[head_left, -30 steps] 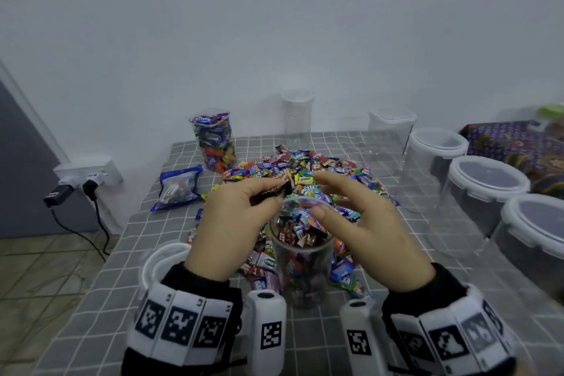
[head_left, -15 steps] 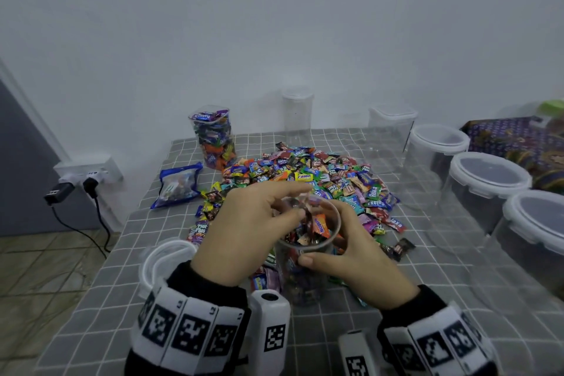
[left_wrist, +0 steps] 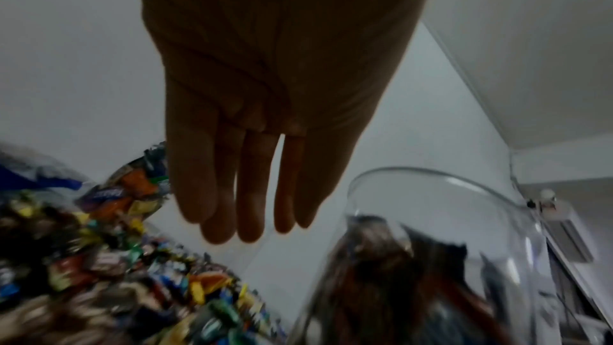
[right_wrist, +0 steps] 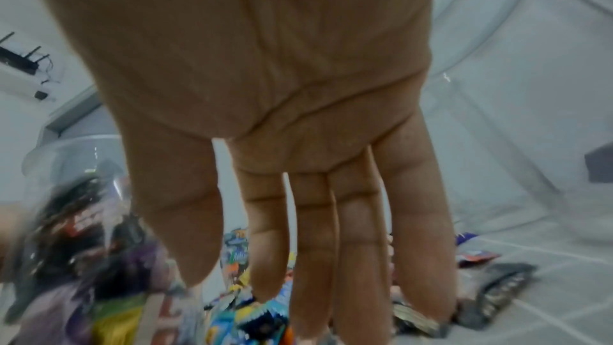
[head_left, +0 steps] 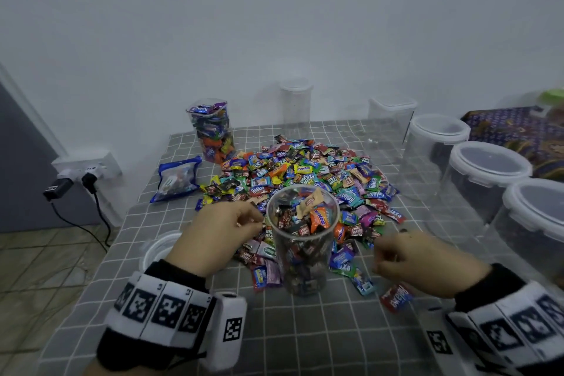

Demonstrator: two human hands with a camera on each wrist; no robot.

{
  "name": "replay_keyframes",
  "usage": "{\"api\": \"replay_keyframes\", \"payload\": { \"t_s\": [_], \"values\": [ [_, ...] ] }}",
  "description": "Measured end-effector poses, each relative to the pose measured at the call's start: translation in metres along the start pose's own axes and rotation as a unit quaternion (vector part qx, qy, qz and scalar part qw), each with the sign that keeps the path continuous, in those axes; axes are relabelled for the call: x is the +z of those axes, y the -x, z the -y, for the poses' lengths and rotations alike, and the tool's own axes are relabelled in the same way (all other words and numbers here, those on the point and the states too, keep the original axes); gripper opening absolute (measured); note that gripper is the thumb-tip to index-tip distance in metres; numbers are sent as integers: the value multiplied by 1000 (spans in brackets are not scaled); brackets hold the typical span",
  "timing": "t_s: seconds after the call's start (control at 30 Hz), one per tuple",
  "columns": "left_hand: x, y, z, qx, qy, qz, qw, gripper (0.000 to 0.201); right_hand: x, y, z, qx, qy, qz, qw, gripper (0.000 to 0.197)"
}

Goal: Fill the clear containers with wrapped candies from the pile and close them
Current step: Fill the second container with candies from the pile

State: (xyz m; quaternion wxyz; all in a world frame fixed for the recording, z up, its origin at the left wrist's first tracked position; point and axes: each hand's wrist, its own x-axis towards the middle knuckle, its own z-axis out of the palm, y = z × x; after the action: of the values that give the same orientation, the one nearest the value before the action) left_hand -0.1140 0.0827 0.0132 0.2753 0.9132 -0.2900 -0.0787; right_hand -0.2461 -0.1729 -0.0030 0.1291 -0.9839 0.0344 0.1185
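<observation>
Fingers of the left hand (head_left: 213, 238) and right hand (head_left: 424, 262) look loosely bent in the head view, holding nothing, either side of the lidless container (head_left: 302, 238) brimming with candies, near the pile (head_left: 305, 174); a filled jar (head_left: 212, 130) stands far left. Left wrist: fingers (left_wrist: 252, 193) straight, together, beside the container (left_wrist: 431, 245). Right wrist: fingers (right_wrist: 311, 232) straight, slightly apart over candies.

Head view high, facing down, wrist views close under palms, all sharing candy pile (head_left: 305, 180)

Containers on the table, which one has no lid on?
The jar between both hands, open-topped and nearly full of candies; the others all look lidded.
</observation>
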Motion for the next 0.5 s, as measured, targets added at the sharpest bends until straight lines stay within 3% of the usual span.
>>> {"api": "replay_keyframes", "payload": {
  "t_s": [0.13, 0.27, 0.5],
  "values": [
    [16, -1, 7, 4, -99, 157, 983, 9, 15, 1, -7, 31, 12, 118, 992, 26],
    [42, -2, 16, -54, 11, 291, 955, 9, 25, -3, -5, 78, -105, 233, 964, 19],
    [52, -19, 25, -98, 91, 301, 944, 20, 20, -38, 12, 41, -151, 227, 961, 15]
  ]
}}
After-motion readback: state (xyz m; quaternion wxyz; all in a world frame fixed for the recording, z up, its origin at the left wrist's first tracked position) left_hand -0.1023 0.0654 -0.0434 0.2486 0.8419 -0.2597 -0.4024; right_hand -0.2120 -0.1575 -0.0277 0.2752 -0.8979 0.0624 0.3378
